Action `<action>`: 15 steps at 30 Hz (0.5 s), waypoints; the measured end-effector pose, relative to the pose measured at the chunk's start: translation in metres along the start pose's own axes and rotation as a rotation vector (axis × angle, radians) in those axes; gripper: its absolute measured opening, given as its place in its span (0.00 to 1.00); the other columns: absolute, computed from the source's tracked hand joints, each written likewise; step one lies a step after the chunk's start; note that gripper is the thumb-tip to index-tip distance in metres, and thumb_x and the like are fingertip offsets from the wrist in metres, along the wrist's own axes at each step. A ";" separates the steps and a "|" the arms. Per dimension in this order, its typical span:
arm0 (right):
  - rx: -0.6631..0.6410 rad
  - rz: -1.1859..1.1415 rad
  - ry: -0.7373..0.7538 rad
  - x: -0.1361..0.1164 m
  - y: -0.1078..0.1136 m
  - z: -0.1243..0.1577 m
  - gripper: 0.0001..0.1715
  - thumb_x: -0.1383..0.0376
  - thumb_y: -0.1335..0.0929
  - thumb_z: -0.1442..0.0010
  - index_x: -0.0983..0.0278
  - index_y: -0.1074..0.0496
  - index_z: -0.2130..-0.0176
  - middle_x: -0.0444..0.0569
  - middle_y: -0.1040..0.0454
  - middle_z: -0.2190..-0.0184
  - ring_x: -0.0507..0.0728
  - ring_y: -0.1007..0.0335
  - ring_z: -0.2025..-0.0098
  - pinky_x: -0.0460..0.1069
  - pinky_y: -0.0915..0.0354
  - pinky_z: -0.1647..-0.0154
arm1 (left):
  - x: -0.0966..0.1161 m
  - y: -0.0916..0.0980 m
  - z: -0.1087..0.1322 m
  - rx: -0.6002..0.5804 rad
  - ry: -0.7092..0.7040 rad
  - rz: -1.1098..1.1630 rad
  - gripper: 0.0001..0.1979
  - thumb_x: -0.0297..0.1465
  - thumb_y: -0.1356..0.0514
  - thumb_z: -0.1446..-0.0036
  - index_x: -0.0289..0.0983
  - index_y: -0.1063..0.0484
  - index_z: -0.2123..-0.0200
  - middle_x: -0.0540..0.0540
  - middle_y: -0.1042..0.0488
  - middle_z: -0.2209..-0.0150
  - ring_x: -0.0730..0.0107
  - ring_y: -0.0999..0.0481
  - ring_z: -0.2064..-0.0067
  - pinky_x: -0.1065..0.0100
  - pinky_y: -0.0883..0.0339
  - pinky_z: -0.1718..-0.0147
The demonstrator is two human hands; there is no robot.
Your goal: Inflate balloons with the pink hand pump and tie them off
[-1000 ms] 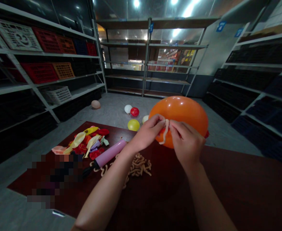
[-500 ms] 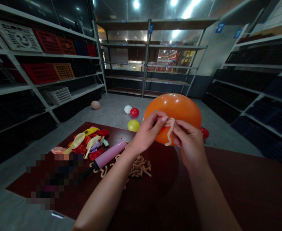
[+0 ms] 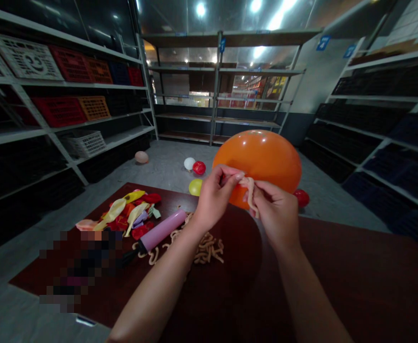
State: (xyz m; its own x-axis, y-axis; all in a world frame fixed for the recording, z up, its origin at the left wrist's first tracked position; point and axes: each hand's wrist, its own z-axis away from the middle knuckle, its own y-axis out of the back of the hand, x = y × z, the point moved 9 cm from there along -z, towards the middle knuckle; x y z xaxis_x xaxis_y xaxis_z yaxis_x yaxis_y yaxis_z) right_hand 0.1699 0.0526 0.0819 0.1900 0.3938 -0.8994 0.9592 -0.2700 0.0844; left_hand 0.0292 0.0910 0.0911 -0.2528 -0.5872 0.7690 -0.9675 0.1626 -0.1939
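Observation:
A large inflated orange balloon (image 3: 259, 155) stands just beyond both my hands above the table's far edge. My left hand (image 3: 218, 195) is closed, thumb and fingertips pinching one end of a short tan cord (image 3: 251, 193) close to the balloon. My right hand (image 3: 276, 214) is closed too, its fingertips pinching the same cord from the right. One end of the cord hangs down between the hands. The balloon's neck is hidden behind my fingers.
The dark red table (image 3: 355, 267) holds a heap of tan cords (image 3: 207, 247), a pink hand pump (image 3: 164, 231) and several uninflated balloons (image 3: 123, 212). A blurred patch covers its left side. On the floor lie yellow (image 3: 195, 187), red (image 3: 199, 167) and white (image 3: 189, 163) balloons. Shelves with crates surround the floor.
Both hands have shifted slightly, the right one a little down and left. The hanging cord end now leans to the right. The orange balloon shows a little larger and higher.

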 end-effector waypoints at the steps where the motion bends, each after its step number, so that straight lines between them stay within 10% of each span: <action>1: -0.016 0.056 0.036 -0.003 -0.002 0.000 0.17 0.53 0.31 0.41 0.63 0.23 0.67 0.40 0.34 0.83 0.47 0.43 0.83 0.45 0.48 0.83 | 0.001 0.002 0.000 0.025 0.001 0.027 0.05 0.32 0.37 0.41 0.36 0.27 0.65 0.47 0.25 0.67 0.73 0.27 0.66 0.70 0.34 0.63; 15: -0.101 0.461 0.346 -0.033 -0.017 0.010 0.13 0.60 0.35 0.37 0.61 0.24 0.69 0.46 0.22 0.73 0.52 0.29 0.74 0.47 0.37 0.70 | -0.009 0.017 -0.002 0.213 0.231 0.467 0.12 0.37 0.35 0.43 0.36 0.32 0.69 0.52 0.31 0.74 0.80 0.32 0.75 0.77 0.36 0.73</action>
State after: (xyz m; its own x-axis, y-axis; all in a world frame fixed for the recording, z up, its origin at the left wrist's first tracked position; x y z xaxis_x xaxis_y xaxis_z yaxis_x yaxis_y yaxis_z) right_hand 0.1451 0.0350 0.1060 0.6335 0.5240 -0.5692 0.7732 -0.4030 0.4896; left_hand 0.0152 0.1008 0.0824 -0.6693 -0.2983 0.6805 -0.7400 0.1856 -0.6465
